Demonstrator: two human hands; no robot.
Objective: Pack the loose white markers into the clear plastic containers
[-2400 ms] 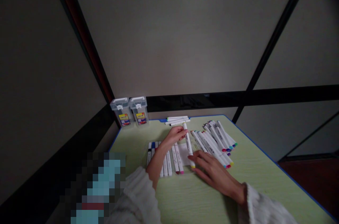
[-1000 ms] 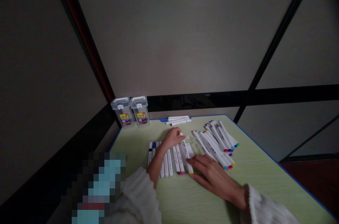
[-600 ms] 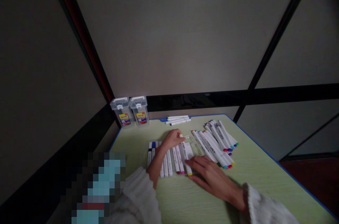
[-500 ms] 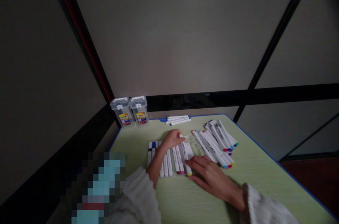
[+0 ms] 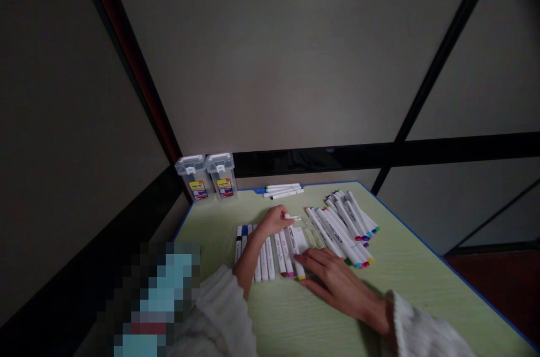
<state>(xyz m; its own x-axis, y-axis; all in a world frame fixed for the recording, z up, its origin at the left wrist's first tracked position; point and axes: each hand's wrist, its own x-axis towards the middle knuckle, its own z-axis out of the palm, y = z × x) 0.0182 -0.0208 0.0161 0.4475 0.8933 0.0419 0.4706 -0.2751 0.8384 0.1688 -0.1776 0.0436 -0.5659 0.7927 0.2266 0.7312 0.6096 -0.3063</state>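
Note:
A white marker with a yellow end (image 5: 297, 258) lies lengthwise over the clear plastic case, beside markers with dark red and pink ends (image 5: 286, 256). My left hand (image 5: 273, 222) is closed at its far end, pinching it between thumb and fingers. At the near end is my right hand (image 5: 337, 281), fingers stretched out; its fingertips touch or nearly touch the marker's right side, thumb apart near the yellow tip. Left of these, more white markers (image 5: 264, 261) lie in a row, partly hidden by my left forearm. Black and blue bands show on markers (image 5: 242, 239) at the row's left end.
Loose markers with coloured ends (image 5: 337, 233) are heaped on the right of the table (image 5: 287, 317). A few more markers (image 5: 283, 191) lie at the back edge. Two clear lidded boxes (image 5: 192, 180) with labels stand at the back left, against the wall (image 5: 295, 64).

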